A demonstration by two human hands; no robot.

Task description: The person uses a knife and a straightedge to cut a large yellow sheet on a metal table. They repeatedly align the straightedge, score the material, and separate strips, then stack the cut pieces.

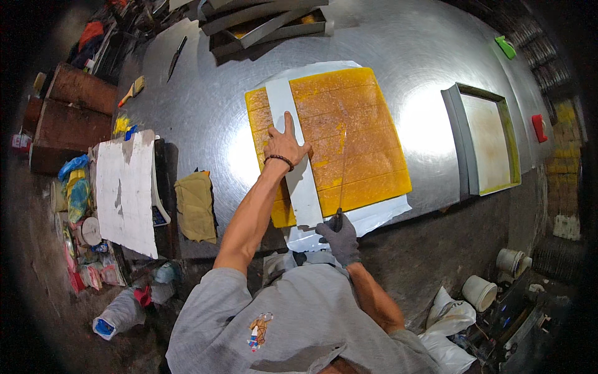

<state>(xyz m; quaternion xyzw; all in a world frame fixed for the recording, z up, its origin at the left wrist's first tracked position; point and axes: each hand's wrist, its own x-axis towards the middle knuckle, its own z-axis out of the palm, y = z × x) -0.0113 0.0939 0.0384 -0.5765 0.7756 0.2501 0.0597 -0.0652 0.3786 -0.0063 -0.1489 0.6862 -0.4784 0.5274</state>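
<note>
A large amber-yellow slab (358, 143) with several parallel lines across it lies on a white plastic sheet (389, 210) on the metal table. Across its left part runs a flat, pale straightedge (306, 194). My bare left hand (285, 147), a beaded bracelet at the wrist, presses on the straightedge with fingers spread. In a grey glove, my right hand (342, 240) is closed round the dark handle of a long thin knife (342, 181) at the slab's near edge. The blade points away from me over the slab, right of the straightedge; whether it touches the surface I cannot tell.
Shallow metal trays (268, 28) are stacked at the far edge. Another tray (483, 140) stands on the right. Leftward lie a brush (132, 91), a dark pen-like tool (177, 58), a tan cloth (195, 206) and a worn white board (126, 193). Buckets (479, 293) stand below right.
</note>
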